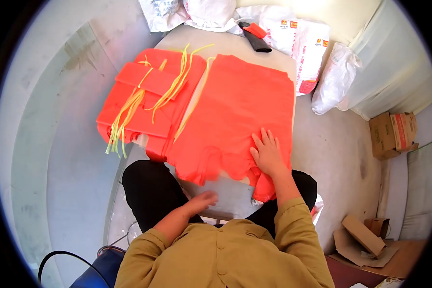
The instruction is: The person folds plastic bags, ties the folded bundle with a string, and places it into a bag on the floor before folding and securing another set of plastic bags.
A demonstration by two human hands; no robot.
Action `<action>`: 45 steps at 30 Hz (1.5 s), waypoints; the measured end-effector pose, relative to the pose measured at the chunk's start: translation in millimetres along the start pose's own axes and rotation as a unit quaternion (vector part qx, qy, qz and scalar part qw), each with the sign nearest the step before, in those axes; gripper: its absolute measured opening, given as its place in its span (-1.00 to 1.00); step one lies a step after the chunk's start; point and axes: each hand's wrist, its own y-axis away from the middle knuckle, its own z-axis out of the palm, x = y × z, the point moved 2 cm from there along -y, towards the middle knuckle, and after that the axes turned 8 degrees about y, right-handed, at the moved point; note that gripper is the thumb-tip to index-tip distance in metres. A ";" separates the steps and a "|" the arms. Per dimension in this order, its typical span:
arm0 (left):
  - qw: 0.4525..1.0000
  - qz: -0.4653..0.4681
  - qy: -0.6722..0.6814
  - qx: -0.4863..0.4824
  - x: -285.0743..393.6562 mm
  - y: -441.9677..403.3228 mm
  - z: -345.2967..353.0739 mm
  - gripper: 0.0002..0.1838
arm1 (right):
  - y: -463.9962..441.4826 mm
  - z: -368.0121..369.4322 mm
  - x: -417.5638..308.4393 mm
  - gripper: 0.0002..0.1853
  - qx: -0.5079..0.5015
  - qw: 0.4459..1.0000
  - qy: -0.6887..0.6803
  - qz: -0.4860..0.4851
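Note:
A stack of thin red plastic bags (245, 96) is spread over the table, its handle-like cut edge toward my lap. My right hand (268, 152) lies flat on its near right part, fingers spread. Below the near edge, over my lap, hovers my left hand (201, 203), slightly blurred, its fingers stretched out and nothing in them. To the left sit folded bundles of red bags (144, 108), with yellow ties (129, 113) lying across them. A long yellow strip runs between the bundles and the spread stack. One red bag end hangs down by my right knee.
White printed sacks (283, 36) line the far side of the table (197, 38). A black object with a red part (257, 38) lies at the back. Cardboard boxes (391, 136) stand at the right, with flattened cardboard (362, 242) lower down. A blue item (98, 269) is at lower left.

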 end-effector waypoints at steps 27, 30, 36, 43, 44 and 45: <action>0.998 0.021 -0.045 -0.038 -3.5 -4.0 0.6 -0.32 | 24.2 -5.0 -34.1 -0.50 0.143 0.967 -0.173 -0.120; 0.997 0.026 -0.051 -0.041 -6.3 -5.9 0.3 -0.33 | 36.4 4.9 -41.0 -0.47 0.138 0.971 -0.158 -0.110; 0.998 0.054 -0.025 -0.015 -4.0 0.2 -0.7 -0.42 | 33.7 -1.2 -53.8 -0.54 0.167 0.971 -0.124 -0.121; 0.998 0.031 -0.022 -0.046 12.0 13.9 7.1 -0.38 | 14.6 12.2 -53.1 -0.86 0.153 0.880 -0.449 0.022; 0.997 0.033 -0.012 -0.065 19.0 19.2 10.2 -0.37 | 12.4 13.3 -52.5 -0.82 0.124 0.837 -0.530 0.062; 0.996 0.033 -0.003 -0.083 26.2 24.6 13.0 -0.36 | 9.8 17.7 -49.5 -0.79 0.101 0.826 -0.550 0.076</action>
